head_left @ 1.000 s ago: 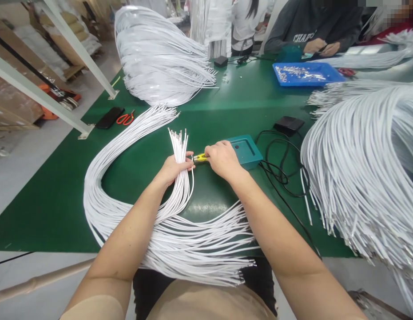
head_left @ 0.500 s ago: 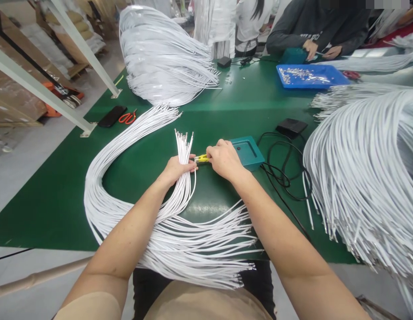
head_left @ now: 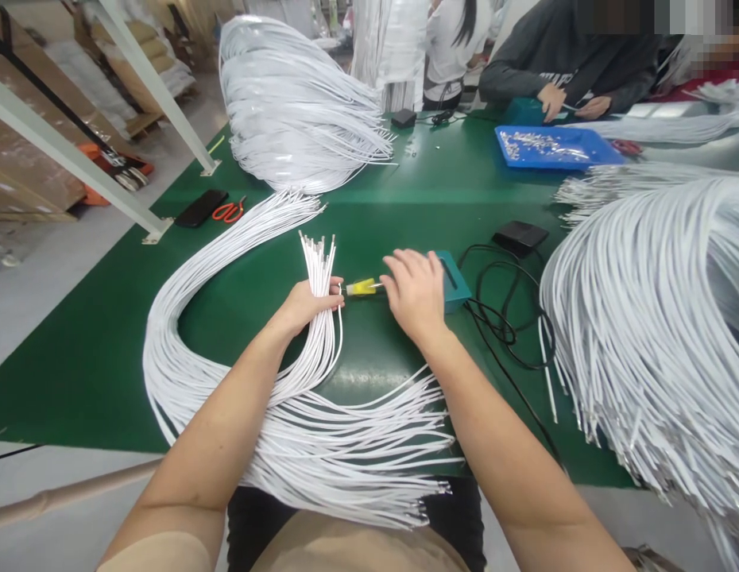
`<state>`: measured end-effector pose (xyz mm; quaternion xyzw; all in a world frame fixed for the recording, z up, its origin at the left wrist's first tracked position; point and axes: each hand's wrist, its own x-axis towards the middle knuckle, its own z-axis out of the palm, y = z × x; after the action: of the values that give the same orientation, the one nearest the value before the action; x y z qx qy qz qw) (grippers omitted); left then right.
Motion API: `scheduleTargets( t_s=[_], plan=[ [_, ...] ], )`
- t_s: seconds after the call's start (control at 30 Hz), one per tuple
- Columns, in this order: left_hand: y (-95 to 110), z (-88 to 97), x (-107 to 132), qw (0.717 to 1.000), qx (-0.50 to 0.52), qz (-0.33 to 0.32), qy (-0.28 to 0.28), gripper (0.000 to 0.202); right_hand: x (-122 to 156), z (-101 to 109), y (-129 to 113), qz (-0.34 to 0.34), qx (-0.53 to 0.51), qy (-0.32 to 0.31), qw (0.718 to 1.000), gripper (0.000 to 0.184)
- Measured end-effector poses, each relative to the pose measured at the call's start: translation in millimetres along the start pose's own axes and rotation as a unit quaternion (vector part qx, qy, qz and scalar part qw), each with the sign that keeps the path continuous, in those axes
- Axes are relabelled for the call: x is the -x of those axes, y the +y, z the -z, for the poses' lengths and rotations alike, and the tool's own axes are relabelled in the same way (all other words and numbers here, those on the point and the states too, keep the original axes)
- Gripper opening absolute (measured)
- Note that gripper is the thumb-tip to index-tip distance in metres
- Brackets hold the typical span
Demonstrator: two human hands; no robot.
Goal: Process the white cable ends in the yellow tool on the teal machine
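The left hand (head_left: 307, 302) has its fingers closed around the wires (head_left: 319, 258), whose tips stand above these fingers. A single wire (head_left: 339, 322) stands apart, just right of the thumb. The yellow tool (head_left: 362, 287) lies between both hands. The right hand (head_left: 414, 290) has loosely spread fingers beside its shaft; I cannot tell if they grip it. In my judgement, the left fingers should press steadily without crushing, and the single wire should stand well separate from the others.

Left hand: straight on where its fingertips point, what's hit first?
Past the white wires it grips, the left hand would probably meet the yellow piece first, just to its right. Whether they're level in depth is unclear.
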<state>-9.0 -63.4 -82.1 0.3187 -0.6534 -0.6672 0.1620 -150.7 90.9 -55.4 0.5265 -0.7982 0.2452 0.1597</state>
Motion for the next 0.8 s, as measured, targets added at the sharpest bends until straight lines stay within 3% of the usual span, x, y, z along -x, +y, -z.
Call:
scheduleTargets(
  t_s=[0.07, 0.17, 0.23, 0.3, 0.4, 0.5, 0.57, 0.67, 0.8],
  plan=[
    [3, 0.4, 3, 1.0, 0.011, -0.011, -0.003, 0.05, 5, 3, -16, 0.085, -0.075, -0.027, 0.993, 0.029],
    [8, 0.5, 7, 0.999, 0.038, -0.035, -0.016, 0.052, 13, 3, -42, 0.221, -0.136, -0.103, 0.96, 0.031],
    [10, 0.2, 10, 0.997, 0.06, -0.035, -0.027, 0.054, 18, 1, -56, 0.262, -0.127, -0.138, 0.947, 0.032],
    [12, -0.3, 12, 0.996, 0.074, -0.026, -0.03, 0.054, 22, 0, -63, 0.257, -0.112, -0.178, 0.943, 0.029],
    [14, -1.6, 13, 0.995, 0.096, -0.008, -0.011, 0.045, 26, -3, -62, 0.167, -0.138, -0.282, 0.935, 0.026],
    [15, -3.4, 15, 0.992, 0.125, 0.022, -0.024, 0.037, 23, -7, -53, 0.029, -0.257, -0.368, 0.893, 0.03],
    [16, -5.1, 16, 0.988, 0.139, 0.037, -0.053, 0.04, 17, -12, -46, -0.078, -0.351, -0.343, 0.868, 0.031],
    [17, -7.7, 17, 0.985, 0.15, 0.044, -0.069, 0.048, 10, -20, -41, -0.21, -0.438, -0.251, 0.837, 0.025],
    [18, -9.9, 17, 0.983, 0.165, 0.049, -0.064, 0.05, 9, -30, -44, -0.251, -0.47, -0.205, 0.821, 0.02]
  ],
)
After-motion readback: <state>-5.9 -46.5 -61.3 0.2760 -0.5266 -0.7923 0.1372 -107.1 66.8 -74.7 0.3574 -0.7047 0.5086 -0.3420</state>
